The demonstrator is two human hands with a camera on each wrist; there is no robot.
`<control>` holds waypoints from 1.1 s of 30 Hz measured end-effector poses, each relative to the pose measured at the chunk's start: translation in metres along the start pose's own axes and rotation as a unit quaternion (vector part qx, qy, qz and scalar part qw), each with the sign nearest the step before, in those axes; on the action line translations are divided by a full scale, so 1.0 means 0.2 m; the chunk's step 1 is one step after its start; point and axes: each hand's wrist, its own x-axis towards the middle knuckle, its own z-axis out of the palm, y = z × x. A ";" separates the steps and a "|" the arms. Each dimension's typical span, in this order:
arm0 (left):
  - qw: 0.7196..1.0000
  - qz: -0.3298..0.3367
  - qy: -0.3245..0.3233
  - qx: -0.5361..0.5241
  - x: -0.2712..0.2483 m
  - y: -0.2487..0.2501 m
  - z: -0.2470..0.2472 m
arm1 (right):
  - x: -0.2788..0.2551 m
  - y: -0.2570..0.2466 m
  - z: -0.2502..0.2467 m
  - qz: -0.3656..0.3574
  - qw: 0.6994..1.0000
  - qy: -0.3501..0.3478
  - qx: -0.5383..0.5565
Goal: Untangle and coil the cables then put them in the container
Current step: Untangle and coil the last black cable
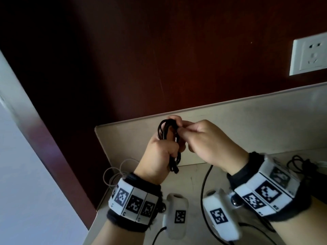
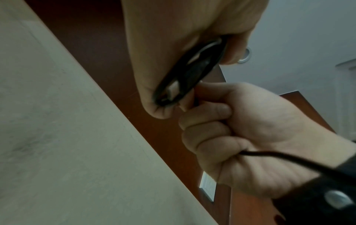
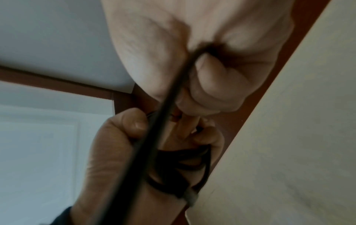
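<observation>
Your black cable (image 1: 168, 137) is a light, limp bundle of loops held above the table (image 1: 247, 124). It probably slips apart unless gripped across all the strands at mid-length. Its long axis runs roughly upright, plug end hanging down. Your left hand (image 1: 159, 156) is fisted around the bundle's middle; your right hand (image 1: 208, 140) pinches a strand near the top.
</observation>
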 end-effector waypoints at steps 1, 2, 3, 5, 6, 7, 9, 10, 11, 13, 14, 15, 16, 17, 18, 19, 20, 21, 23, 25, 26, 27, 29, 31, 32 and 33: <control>1.000 0.004 0.009 -0.010 0.00 0.00 0.00 | 0.00 0.00 0.00 0.006 1.000 -0.001 0.009; 0.999 0.007 0.019 -0.025 0.00 0.00 0.00 | 0.00 0.00 0.01 0.012 1.000 -0.005 0.011; 0.999 0.008 0.027 -0.045 0.01 0.01 -0.01 | 0.00 0.01 0.01 0.020 1.000 -0.010 0.010; 0.995 0.002 0.037 -0.092 0.01 0.04 -0.03 | 0.01 0.01 0.00 0.036 0.999 -0.019 0.018; 0.992 0.003 0.043 -0.118 0.02 0.05 -0.05 | 0.01 0.02 0.00 0.039 0.999 -0.022 0.017; 0.988 0.012 0.050 -0.144 0.03 0.07 -0.07 | 0.02 0.03 -0.01 0.038 0.999 -0.027 0.007; 0.975 0.058 0.068 -0.205 0.03 0.12 -0.13 | 0.03 0.06 -0.03 0.028 0.998 -0.052 -0.033; 0.967 0.081 0.079 -0.228 0.03 0.15 -0.17 | 0.03 0.08 -0.03 0.018 0.995 -0.069 -0.066; 0.963 0.098 0.089 -0.236 0.03 0.18 -0.21 | 0.03 0.10 -0.03 0.001 0.991 -0.083 -0.106; 0.964 0.109 0.114 -0.214 0.03 0.22 -0.27 | 0.03 0.12 -0.02 -0.046 0.980 -0.084 -0.176; 0.965 0.112 0.134 -0.195 0.03 0.22 -0.29 | 0.02 0.12 -0.02 -0.071 0.974 -0.080 -0.199; 0.965 0.118 0.153 -0.176 0.03 0.22 -0.30 | 0.01 0.10 -0.01 -0.095 0.968 -0.084 -0.215; 0.966 0.124 0.164 -0.159 0.03 0.21 -0.30 | 0.00 0.09 -0.01 -0.122 0.961 -0.095 -0.231; 0.968 0.125 0.165 -0.143 0.03 0.20 -0.30 | 0.00 0.07 -0.02 -0.154 0.949 -0.102 -0.255; 0.971 0.123 0.161 -0.127 0.03 0.19 -0.29 | -0.02 0.04 -0.02 -0.187 0.933 -0.100 -0.290; 0.975 0.118 0.155 -0.110 0.03 0.18 -0.27 | -0.03 0.01 -0.03 -0.216 0.917 -0.094 -0.322; 0.979 0.113 0.143 -0.090 0.03 0.17 -0.26 | -0.04 -0.02 -0.04 -0.242 0.905 -0.088 -0.339; 0.984 0.106 0.126 -0.068 0.03 0.15 -0.25 | -0.05 -0.04 -0.05 -0.259 0.899 -0.088 -0.342; 0.992 0.085 0.095 -0.021 0.03 0.12 -0.20 | -0.07 -0.07 -0.05 -0.272 0.900 -0.110 -0.321; 0.995 0.063 0.074 0.031 0.03 0.08 -0.16 | -0.08 -0.08 -0.03 -0.282 0.901 -0.134 -0.302; 0.995 0.054 0.066 0.043 0.02 0.06 -0.14 | -0.08 -0.08 -0.02 -0.287 0.901 -0.137 -0.294; 0.997 0.042 0.061 0.036 0.02 0.05 -0.13 | -0.08 -0.08 -0.01 -0.293 0.902 -0.130 -0.288; 0.998 0.026 0.054 0.006 0.01 0.04 -0.10 | -0.06 -0.08 -0.01 -0.301 0.908 -0.083 -0.278; 0.999 0.019 0.039 0.032 0.01 0.03 -0.08 | -0.06 -0.08 -0.02 -0.284 0.923 -0.002 -0.260; 0.997 0.017 0.023 0.065 0.00 0.02 -0.08 | -0.06 -0.07 -0.02 -0.269 0.930 0.043 -0.248; 0.996 0.021 0.006 0.083 0.00 0.02 -0.07 | -0.05 -0.07 -0.02 -0.253 0.934 0.081 -0.238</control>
